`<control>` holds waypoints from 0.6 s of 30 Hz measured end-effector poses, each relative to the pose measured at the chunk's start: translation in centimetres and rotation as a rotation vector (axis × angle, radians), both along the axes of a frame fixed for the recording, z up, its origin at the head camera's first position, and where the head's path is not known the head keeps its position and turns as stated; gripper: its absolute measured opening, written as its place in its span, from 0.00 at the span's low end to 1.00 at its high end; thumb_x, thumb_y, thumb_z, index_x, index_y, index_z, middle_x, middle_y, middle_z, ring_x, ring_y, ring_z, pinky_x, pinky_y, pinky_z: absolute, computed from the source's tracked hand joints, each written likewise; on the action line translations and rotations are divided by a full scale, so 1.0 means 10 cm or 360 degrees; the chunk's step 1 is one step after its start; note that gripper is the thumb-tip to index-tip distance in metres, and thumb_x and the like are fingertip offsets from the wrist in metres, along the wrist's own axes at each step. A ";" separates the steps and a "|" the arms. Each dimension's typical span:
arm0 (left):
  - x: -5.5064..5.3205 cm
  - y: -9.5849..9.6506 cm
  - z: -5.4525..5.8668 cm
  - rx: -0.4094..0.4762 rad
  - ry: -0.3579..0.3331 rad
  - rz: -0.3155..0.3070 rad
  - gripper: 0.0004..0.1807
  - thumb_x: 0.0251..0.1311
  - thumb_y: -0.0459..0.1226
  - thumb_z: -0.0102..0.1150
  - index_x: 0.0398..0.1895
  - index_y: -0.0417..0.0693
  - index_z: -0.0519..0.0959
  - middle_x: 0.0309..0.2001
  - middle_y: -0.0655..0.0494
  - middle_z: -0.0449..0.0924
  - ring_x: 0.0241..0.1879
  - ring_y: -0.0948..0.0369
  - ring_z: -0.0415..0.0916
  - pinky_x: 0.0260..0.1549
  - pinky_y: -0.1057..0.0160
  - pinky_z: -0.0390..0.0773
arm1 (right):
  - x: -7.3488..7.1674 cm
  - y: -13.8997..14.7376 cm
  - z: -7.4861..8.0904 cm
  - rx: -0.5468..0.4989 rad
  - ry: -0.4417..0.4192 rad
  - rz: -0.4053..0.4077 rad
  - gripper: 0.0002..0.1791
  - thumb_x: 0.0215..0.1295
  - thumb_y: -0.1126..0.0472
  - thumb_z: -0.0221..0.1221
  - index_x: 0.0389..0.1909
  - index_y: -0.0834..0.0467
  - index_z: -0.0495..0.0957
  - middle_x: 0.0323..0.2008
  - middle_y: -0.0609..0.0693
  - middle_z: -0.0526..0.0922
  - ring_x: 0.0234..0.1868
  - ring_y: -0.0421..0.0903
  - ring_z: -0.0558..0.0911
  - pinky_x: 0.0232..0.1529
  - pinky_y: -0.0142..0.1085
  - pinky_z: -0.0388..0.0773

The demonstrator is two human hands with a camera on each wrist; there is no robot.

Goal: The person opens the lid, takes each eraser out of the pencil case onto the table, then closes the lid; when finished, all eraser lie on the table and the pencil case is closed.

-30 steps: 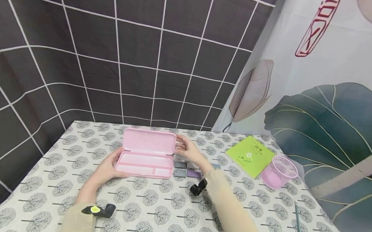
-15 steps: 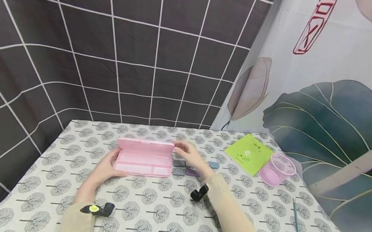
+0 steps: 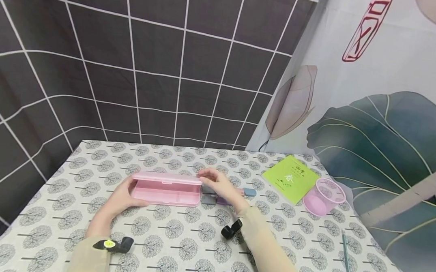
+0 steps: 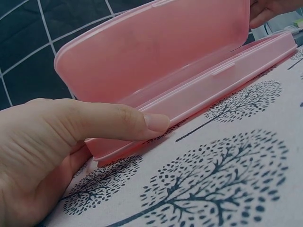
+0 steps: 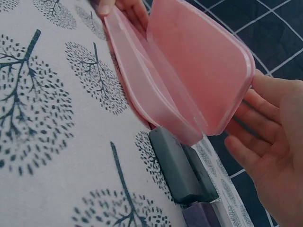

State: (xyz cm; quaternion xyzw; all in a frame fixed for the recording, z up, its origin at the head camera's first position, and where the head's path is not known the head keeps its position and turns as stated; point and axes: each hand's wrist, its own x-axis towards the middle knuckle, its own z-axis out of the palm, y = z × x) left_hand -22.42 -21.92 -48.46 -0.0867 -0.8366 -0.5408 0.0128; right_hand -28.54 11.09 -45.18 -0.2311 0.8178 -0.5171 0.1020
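Note:
A pink plastic pencil case [image 3: 166, 195] lies on the table, its hinged lid [image 3: 168, 177] partly lowered over the tray with its dividers. My left hand [image 3: 119, 197] holds the case's left end; the thumb [image 4: 156, 124] presses the front wall and the other fingers are mostly hidden behind the case. At the lid's right edge is my right hand [image 3: 219, 184], the thumb touching the edge and loosely bent fingers [image 5: 255, 123] behind the lid. Dark grey-capped markers [image 5: 175, 165] lie against the case's right end, beneath my right hand, with a purple one [image 5: 201, 215] among them.
To the right lie a green book [image 3: 291, 179] and a pink mesh pen holder [image 3: 324, 197] touching its corner. A thin teal pencil [image 3: 346, 259] lies near the right front. The tree-print tablecloth [image 3: 184, 248] ends at a dark gridded curtain [image 3: 154, 88].
The lid has swung forward and down from upright, with my right hand moving along at its edge. My left hand stays on the case's left end.

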 end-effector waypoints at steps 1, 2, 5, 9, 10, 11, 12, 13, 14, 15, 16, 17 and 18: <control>0.00 0.00 0.00 0.0017 -0.0010 -0.0003 0.67 0.31 0.33 0.81 0.75 0.31 0.47 0.72 0.29 0.54 0.72 0.34 0.50 0.73 0.36 0.49 | 0.00 0.01 0.00 0.0007 -0.0007 0.0015 0.21 0.69 0.56 0.57 0.58 0.62 0.74 0.57 0.58 0.80 0.58 0.53 0.80 0.65 0.46 0.76; 0.00 0.00 0.01 0.0035 -0.0021 -0.0011 0.67 0.31 0.32 0.80 0.75 0.31 0.45 0.73 0.29 0.52 0.73 0.34 0.49 0.73 0.36 0.49 | 0.01 0.01 -0.01 0.0019 -0.0016 0.0031 0.21 0.69 0.56 0.57 0.59 0.61 0.74 0.58 0.58 0.80 0.59 0.53 0.80 0.66 0.46 0.75; 0.00 0.00 0.01 0.0059 -0.0046 -0.0014 0.68 0.31 0.31 0.80 0.75 0.30 0.43 0.74 0.28 0.48 0.73 0.34 0.46 0.73 0.35 0.47 | 0.02 0.04 -0.03 0.0072 -0.0025 0.0072 0.23 0.68 0.56 0.58 0.61 0.61 0.74 0.61 0.58 0.78 0.61 0.54 0.78 0.67 0.46 0.74; 0.00 -0.01 0.02 0.0057 -0.0082 -0.0007 0.69 0.31 0.31 0.80 0.76 0.31 0.42 0.74 0.28 0.46 0.73 0.33 0.46 0.73 0.34 0.45 | 0.04 0.05 -0.05 0.0140 0.0004 0.0101 0.27 0.67 0.55 0.59 0.64 0.62 0.71 0.64 0.60 0.75 0.63 0.56 0.76 0.67 0.47 0.74; 0.01 -0.01 0.03 0.0056 -0.0092 -0.0003 0.69 0.31 0.31 0.80 0.76 0.32 0.42 0.74 0.29 0.46 0.73 0.33 0.46 0.73 0.34 0.45 | 0.04 0.06 -0.05 0.0151 0.0010 0.0101 0.27 0.67 0.55 0.59 0.64 0.62 0.71 0.64 0.60 0.75 0.63 0.56 0.76 0.67 0.46 0.74; 0.00 -0.01 0.03 0.0060 -0.0102 -0.0002 0.69 0.31 0.32 0.80 0.76 0.32 0.42 0.75 0.29 0.45 0.73 0.33 0.46 0.73 0.34 0.45 | 0.05 0.06 -0.05 0.0147 0.0008 0.0103 0.28 0.66 0.55 0.60 0.64 0.62 0.71 0.64 0.60 0.74 0.64 0.57 0.76 0.68 0.46 0.73; 0.01 0.00 0.03 0.0062 -0.0106 -0.0001 0.69 0.31 0.32 0.80 0.76 0.32 0.42 0.75 0.29 0.45 0.73 0.33 0.46 0.73 0.34 0.45 | 0.06 0.06 -0.05 0.0136 -0.0005 0.0105 0.29 0.66 0.55 0.60 0.65 0.62 0.70 0.64 0.60 0.74 0.64 0.57 0.76 0.68 0.46 0.73; 0.00 0.00 0.04 0.0068 -0.0110 -0.0003 0.69 0.32 0.32 0.80 0.76 0.33 0.42 0.75 0.30 0.44 0.73 0.34 0.46 0.73 0.34 0.45 | 0.06 0.06 -0.05 0.0130 -0.0014 0.0103 0.30 0.65 0.55 0.61 0.65 0.62 0.70 0.65 0.60 0.74 0.64 0.57 0.76 0.68 0.46 0.72; 0.00 0.00 0.04 0.0075 -0.0116 -0.0002 0.68 0.32 0.32 0.80 0.76 0.33 0.42 0.75 0.30 0.44 0.73 0.34 0.46 0.73 0.34 0.45 | 0.07 0.06 -0.05 0.0120 -0.0030 0.0101 0.31 0.64 0.55 0.62 0.65 0.63 0.69 0.65 0.60 0.73 0.64 0.57 0.75 0.69 0.46 0.72; 0.00 0.00 0.04 0.0086 -0.0124 -0.0005 0.68 0.33 0.31 0.79 0.76 0.33 0.43 0.76 0.31 0.43 0.74 0.34 0.45 0.73 0.34 0.45 | 0.08 0.05 -0.06 0.0107 -0.0049 0.0100 0.32 0.63 0.56 0.63 0.66 0.63 0.69 0.65 0.61 0.73 0.65 0.58 0.75 0.69 0.46 0.71; 0.00 0.00 0.05 0.0095 -0.0130 -0.0007 0.67 0.34 0.32 0.79 0.76 0.33 0.43 0.76 0.31 0.42 0.74 0.34 0.44 0.73 0.34 0.45 | 0.08 0.05 -0.05 0.0088 -0.0069 0.0101 0.33 0.62 0.56 0.64 0.66 0.64 0.68 0.66 0.61 0.72 0.65 0.59 0.74 0.70 0.47 0.70; 0.00 -0.01 0.05 0.0097 -0.0133 -0.0011 0.66 0.36 0.32 0.79 0.76 0.33 0.43 0.76 0.32 0.42 0.74 0.34 0.44 0.73 0.34 0.45 | 0.09 0.04 -0.05 0.0082 -0.0083 0.0102 0.34 0.62 0.57 0.64 0.67 0.64 0.68 0.66 0.62 0.71 0.66 0.59 0.73 0.70 0.47 0.69; 0.00 0.00 0.05 0.0102 -0.0138 -0.0017 0.66 0.37 0.32 0.79 0.76 0.33 0.43 0.76 0.32 0.42 0.74 0.34 0.43 0.73 0.35 0.45 | 0.10 0.04 -0.05 0.0084 -0.0099 0.0099 0.35 0.61 0.58 0.65 0.67 0.64 0.67 0.67 0.61 0.71 0.66 0.60 0.73 0.71 0.48 0.68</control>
